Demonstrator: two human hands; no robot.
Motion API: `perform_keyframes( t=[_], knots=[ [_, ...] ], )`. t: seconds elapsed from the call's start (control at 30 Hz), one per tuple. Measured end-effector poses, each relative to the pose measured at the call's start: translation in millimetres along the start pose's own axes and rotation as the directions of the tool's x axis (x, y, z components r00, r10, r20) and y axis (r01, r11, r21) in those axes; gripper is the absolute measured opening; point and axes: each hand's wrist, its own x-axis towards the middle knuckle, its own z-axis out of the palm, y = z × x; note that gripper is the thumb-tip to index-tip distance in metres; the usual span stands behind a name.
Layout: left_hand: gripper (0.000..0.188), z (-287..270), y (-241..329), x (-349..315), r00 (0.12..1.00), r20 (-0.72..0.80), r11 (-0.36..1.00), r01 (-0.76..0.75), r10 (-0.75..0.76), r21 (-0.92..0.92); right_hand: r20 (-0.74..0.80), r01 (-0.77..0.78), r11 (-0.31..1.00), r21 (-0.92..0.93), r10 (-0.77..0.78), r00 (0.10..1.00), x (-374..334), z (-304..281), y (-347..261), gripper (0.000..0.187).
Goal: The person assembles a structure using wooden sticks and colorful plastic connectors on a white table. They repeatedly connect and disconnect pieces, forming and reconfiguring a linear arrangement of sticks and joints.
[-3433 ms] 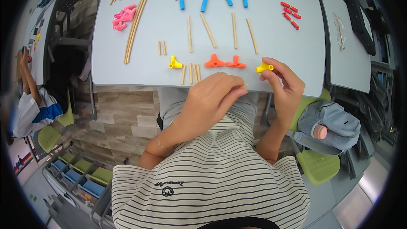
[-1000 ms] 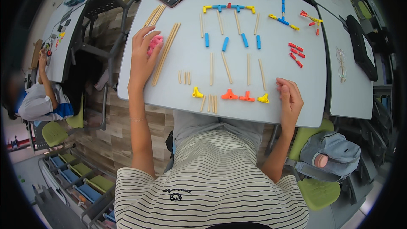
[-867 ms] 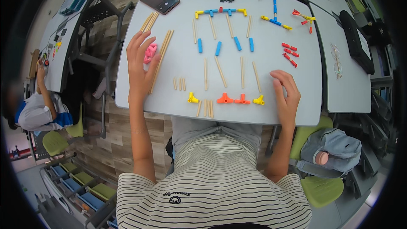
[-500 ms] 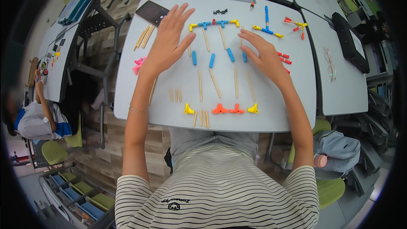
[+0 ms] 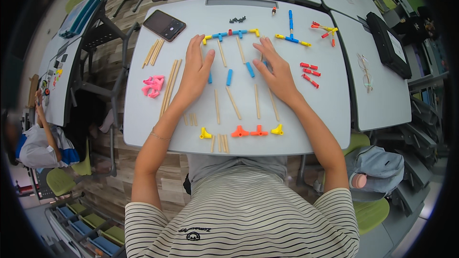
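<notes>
My left hand (image 5: 195, 72) is open, its fingers stretched out, at the left end of a row of joined yellow, blue and red plastic connectors (image 5: 230, 33). Open too, my right hand (image 5: 278, 74) hovers or rests at the right side, partly covering a wooden stick and a blue tube. Between the hands lie two wooden sticks (image 5: 222, 53) and blue tubes (image 5: 230, 77); another blue tube shows beside my left thumb. Nearer me several sticks (image 5: 234, 103) point at a yellow connector (image 5: 205, 133), orange connectors (image 5: 240, 131) and a second yellow connector (image 5: 277, 129).
On the left are a phone (image 5: 165, 25), pink connectors (image 5: 153, 86) and long sticks (image 5: 170, 88). To the right lie red pieces (image 5: 311, 72), a blue-and-yellow T shape (image 5: 291, 26) and a red-and-yellow assembly (image 5: 328, 30). A person (image 5: 48, 136) sits at the left table.
My left hand has come down toward me and its fingers have drawn closer together, uncovering the phone and long sticks. My right hand has shifted slightly; the view has moved a little. The laid-out parts look unchanged.
</notes>
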Motion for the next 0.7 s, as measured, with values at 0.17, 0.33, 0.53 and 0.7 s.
perform_keyframes(
  t=[0.17,0.33,0.53,0.7],
  knots=[
    [0.06,4,-10,-3,0.999,0.045,0.996,-0.005,0.0,0.094,-0.082,-0.047,0.999,0.014,0.048,0.996,3,2,17,0.043],
    [0.06,1,-14,-5,0.998,0.07,0.974,-0.016,0.0,0.226,-0.048,0.006,0.969,-0.249,-0.018,0.999,5,5,19,0.039],
    [0.058,-3,-19,-4,0.994,0.106,0.949,-0.071,0.04,0.307,-0.029,0.027,0.961,-0.276,-0.036,0.999,2,6,19,0.036],
    [0.057,-1,-21,-5,0.991,0.117,0.937,-0.095,0.058,0.337,-0.011,0.027,0.964,-0.264,-0.031,0.999,1,4,19,0.038]
  ],
)
